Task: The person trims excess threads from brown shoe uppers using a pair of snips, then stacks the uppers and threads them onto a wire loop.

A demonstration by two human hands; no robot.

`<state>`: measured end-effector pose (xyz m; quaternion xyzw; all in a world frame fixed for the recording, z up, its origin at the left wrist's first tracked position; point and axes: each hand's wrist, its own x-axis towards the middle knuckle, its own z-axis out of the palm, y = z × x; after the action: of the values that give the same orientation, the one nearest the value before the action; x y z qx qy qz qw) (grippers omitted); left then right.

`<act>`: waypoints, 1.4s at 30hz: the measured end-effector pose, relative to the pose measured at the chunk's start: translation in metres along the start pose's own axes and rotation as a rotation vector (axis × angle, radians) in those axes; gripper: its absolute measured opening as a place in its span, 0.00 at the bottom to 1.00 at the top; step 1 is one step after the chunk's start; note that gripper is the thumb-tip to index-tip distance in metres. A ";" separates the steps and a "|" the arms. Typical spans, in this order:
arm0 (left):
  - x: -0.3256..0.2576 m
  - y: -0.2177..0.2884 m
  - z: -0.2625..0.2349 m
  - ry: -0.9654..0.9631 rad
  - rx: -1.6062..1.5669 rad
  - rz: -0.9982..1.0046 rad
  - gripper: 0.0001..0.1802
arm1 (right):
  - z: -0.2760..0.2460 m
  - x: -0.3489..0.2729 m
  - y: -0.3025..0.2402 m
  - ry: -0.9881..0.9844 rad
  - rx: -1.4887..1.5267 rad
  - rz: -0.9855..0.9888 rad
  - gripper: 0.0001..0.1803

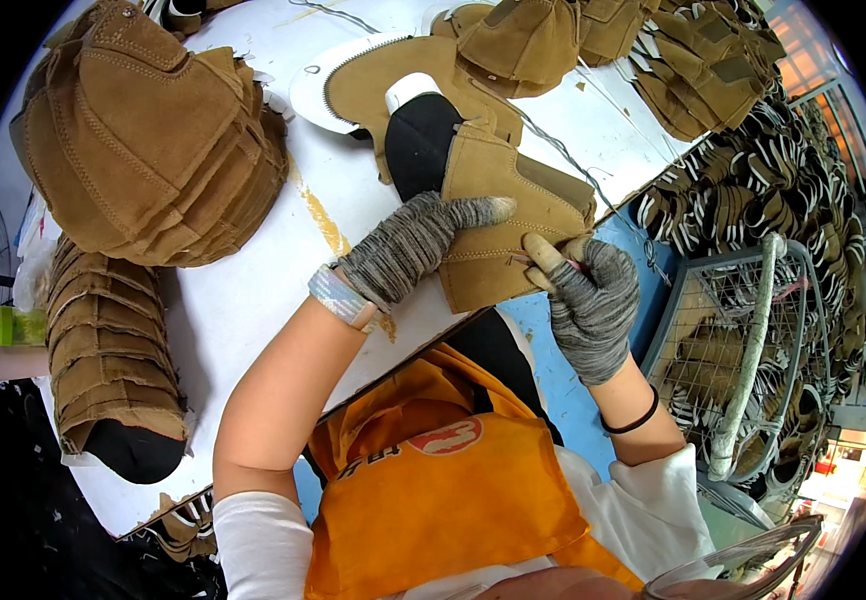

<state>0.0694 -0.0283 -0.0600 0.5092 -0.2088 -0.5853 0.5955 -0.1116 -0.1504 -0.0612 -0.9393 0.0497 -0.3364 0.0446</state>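
Tan suede boot upper [513, 215] with black lining, lying at the near edge of the white table [253, 290], partly over the edge. Left hand [408, 245] in a grey knit glove, laid flat across the upper's near left side, fingers stretched toward its middle. Right hand [593, 300], gloved likewise, pinching the upper's lower right corner between thumb and fingers, something thin and pinkish in the grip, too small to tell. Stacks of tan suede pieces [148, 140] to the left and beyond. Wire basket [753, 340] just right, well below table level.
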 end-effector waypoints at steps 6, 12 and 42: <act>-0.001 -0.001 -0.002 0.056 0.076 -0.019 0.31 | -0.007 0.009 0.006 -0.090 0.429 0.129 0.17; -0.007 0.003 0.003 0.052 0.021 0.035 0.30 | -0.034 0.014 -0.004 -0.129 0.942 0.652 0.16; -0.009 -0.003 -0.003 0.001 -0.015 0.128 0.32 | -0.019 0.022 -0.016 -0.136 -0.109 -0.055 0.22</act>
<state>0.0687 -0.0182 -0.0605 0.4904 -0.2363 -0.5473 0.6358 -0.1056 -0.1378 -0.0311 -0.9620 0.0393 -0.2698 -0.0127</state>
